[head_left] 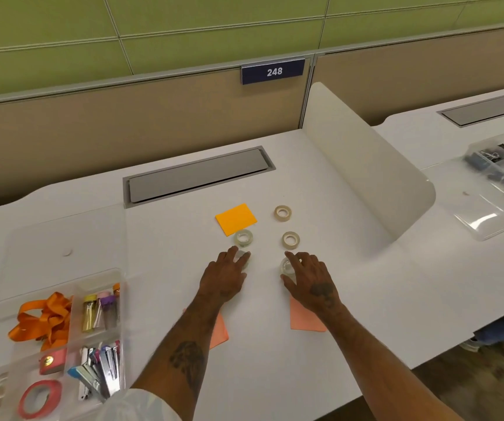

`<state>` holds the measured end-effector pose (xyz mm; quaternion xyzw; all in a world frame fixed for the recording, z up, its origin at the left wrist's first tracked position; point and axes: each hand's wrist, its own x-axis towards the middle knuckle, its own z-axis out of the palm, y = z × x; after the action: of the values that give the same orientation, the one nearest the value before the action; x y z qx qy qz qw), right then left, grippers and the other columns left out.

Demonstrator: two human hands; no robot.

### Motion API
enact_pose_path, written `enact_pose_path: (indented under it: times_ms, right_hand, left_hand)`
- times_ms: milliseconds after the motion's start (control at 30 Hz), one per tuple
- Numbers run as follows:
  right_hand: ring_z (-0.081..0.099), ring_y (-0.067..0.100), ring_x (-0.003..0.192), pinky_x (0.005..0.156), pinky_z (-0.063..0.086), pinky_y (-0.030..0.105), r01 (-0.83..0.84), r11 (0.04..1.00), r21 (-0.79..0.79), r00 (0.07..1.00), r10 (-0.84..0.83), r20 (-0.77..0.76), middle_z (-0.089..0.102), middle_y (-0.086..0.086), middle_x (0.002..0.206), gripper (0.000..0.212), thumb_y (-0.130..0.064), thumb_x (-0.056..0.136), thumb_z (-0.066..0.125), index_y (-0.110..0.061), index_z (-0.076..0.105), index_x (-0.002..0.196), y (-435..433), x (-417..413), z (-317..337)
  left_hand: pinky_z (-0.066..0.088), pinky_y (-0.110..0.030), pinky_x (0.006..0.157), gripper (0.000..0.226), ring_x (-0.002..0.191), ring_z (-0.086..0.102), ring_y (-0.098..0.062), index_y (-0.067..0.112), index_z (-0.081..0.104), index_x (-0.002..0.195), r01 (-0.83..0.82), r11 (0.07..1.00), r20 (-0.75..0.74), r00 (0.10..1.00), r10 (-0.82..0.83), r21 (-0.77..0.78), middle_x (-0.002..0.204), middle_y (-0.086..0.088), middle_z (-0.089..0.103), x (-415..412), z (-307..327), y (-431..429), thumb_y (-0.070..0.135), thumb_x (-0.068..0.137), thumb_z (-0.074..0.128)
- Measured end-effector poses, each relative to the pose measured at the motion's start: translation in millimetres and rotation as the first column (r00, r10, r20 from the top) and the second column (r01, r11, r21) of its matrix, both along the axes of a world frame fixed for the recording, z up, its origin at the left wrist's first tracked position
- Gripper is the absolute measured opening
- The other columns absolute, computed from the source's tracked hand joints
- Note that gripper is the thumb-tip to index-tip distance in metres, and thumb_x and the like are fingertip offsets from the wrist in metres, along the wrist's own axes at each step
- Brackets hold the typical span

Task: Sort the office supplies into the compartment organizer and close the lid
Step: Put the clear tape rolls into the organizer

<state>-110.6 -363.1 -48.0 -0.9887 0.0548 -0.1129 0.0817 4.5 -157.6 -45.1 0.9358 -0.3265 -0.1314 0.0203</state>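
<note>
At the bench's point(275, 344) left edge sits the clear compartment organizer point(62, 338), lid open, holding orange ribbon point(42, 320), vials point(99, 311) and red tape point(39, 398). Right of the organizer, the left hand point(225, 276) spreads open, fingertips on a clear tape roll point(244, 259). Further right of the organizer, the right hand point(310, 282) curls loosely around another clear roll point(286, 267).

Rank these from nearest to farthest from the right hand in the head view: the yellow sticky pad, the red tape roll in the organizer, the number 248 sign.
From the right hand:
1. Yellow sticky pad, on the desk ahead of it and to its left.
2. Red tape roll, in the organizer at the near left corner.
3. Number 248 sign, up on the partition at the back.
</note>
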Motion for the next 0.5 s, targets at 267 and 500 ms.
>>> enact_pose_path:
  times_ms: [267,500]
  right_hand:
    - [0.062,0.030,0.081,0.066,0.051,0.037,0.005,1.000,0.028,1.000,-0.005,-0.002,0.063,0.012,0.103,0.057,-0.035,0.078,0.073,-0.009,0.060,0.127,13.8,2.5,13.0]
    - [0.062,0.031,0.091,0.070,0.053,0.039,-0.044,0.997,0.060,0.999,0.045,-0.009,0.062,0.013,0.110,0.053,-0.037,0.083,0.067,-0.012,0.059,0.129,59.1,19.9,26.3]
  left_hand:
    - [0.048,-0.040,0.088,0.051,0.119,0.046,-0.024,0.017,0.041,0.132,-0.095,0.988,-0.077,0.993,0.085,-0.125,0.131,-0.003,0.046,-0.7,12.0,9.8,0.035,0.088,0.058]
    - [0.046,-0.038,0.095,0.054,0.122,0.047,-0.023,0.021,0.042,0.139,-0.136,0.941,-0.086,0.990,0.115,-0.309,0.132,-0.003,0.048,-1.6,30.3,56.2,0.042,0.091,0.056]
